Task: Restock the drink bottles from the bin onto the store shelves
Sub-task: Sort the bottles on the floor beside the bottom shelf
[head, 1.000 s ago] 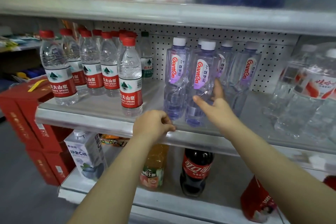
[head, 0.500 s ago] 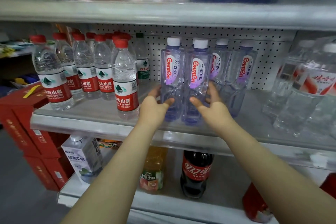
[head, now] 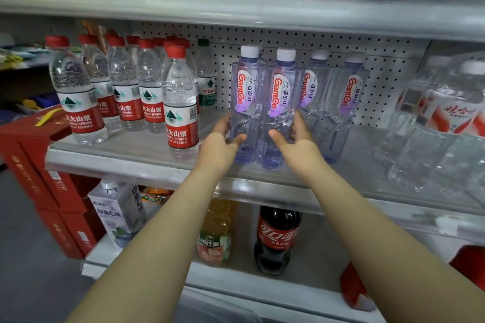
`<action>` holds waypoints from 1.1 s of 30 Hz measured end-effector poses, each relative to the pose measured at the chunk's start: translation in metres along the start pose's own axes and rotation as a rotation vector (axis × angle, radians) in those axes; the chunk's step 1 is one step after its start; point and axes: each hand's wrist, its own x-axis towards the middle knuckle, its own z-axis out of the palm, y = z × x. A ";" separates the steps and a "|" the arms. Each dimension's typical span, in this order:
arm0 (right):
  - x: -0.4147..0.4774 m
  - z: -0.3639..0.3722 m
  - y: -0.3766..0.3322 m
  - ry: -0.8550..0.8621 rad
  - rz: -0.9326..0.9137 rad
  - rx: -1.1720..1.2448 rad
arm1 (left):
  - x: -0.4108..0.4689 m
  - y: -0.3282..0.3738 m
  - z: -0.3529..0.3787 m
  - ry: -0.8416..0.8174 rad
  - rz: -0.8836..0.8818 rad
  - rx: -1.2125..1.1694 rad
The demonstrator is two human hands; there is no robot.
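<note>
Head view. Two front Ganten bottles are seen upright on the middle shelf (head: 136,162), side by side and touching: the left Ganten bottle (head: 242,102) and the right Ganten bottle (head: 282,105). Their long axes are vertical. They are bracketed low down by both hands. The left hand (head: 221,140) is cupped on the outer left flank, thumb laid across the front; the right hand (head: 296,136) is cupped on the outer right flank, thumb likewise forward. Neither hand is closed around a single bottle; the pair is pressed between the two open palms. Both hands are about equally near, one to each bottle. Two more Ganten bottles are noted behind and to the right, near the pegboard back (head: 380,65). Any push is judged to run straight back or sideways along the shelf, with tipping the risk given the low hold. The bin is not in view.

Against the picture half a second earlier: the hands are set closer onto the pair, fingers wrapped further around. A second ago the left hand was on the shelf lip, only the right on a bottle.
</note>
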 end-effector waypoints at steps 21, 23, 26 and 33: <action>-0.293 -0.124 0.189 -0.022 0.415 -0.048 | -0.238 -0.089 0.098 -0.492 -0.240 -0.235; -0.303 -0.132 0.195 -0.018 0.478 -0.055 | -0.246 -0.098 0.110 -0.530 -0.273 -0.240; -0.310 -0.145 0.197 -0.002 0.512 -0.089 | -0.252 -0.105 0.123 -0.560 -0.296 -0.254; -0.312 -0.186 0.197 0.016 0.553 -0.199 | -0.257 -0.113 0.147 -0.655 -0.326 -0.239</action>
